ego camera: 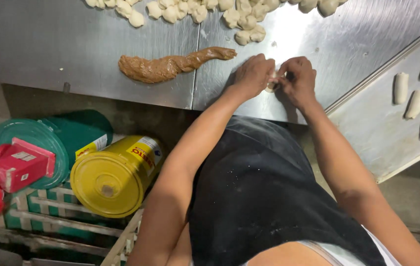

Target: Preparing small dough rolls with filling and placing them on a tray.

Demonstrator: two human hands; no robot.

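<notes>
Stainless steel worktop (72, 44), seen from above, with a seam running just left of our hands. Both hands meet over the near edge of the steel. Our left hand (253, 75) and right hand (298, 79) are each pinched on one small pale dough piece (271, 86), fingertips closed around it from either side; most of it is hidden between the fingers. Only a rounded lower edge shows, so we cannot tell its long axis or which way it points.

A long smear of brown paste (168, 66) lies to the left of the left hand, its long axis running roughly left to right, thick end far from the hand, thin tail pointing at the left knuckles. We judge it sits that close so a pinch can be taken without reaching.

Beyond both hands, a loose heap of raw dough lumps (195, 10) lies along the far side of the worktop, within arm's stretch, likely as stock.

To the right of the right hand, a metal tray (367, 128) is set at an angle, carrying shaped dough logs (416, 103) spaced apart, their long axes near parallel.

Below the worktop, left of our left forearm: a yellow can (114, 177) on its side, a green drum (52, 140), a red box (17, 165), all on slatted crates (67, 212). A dark apron (259, 197) covers our front.
</notes>
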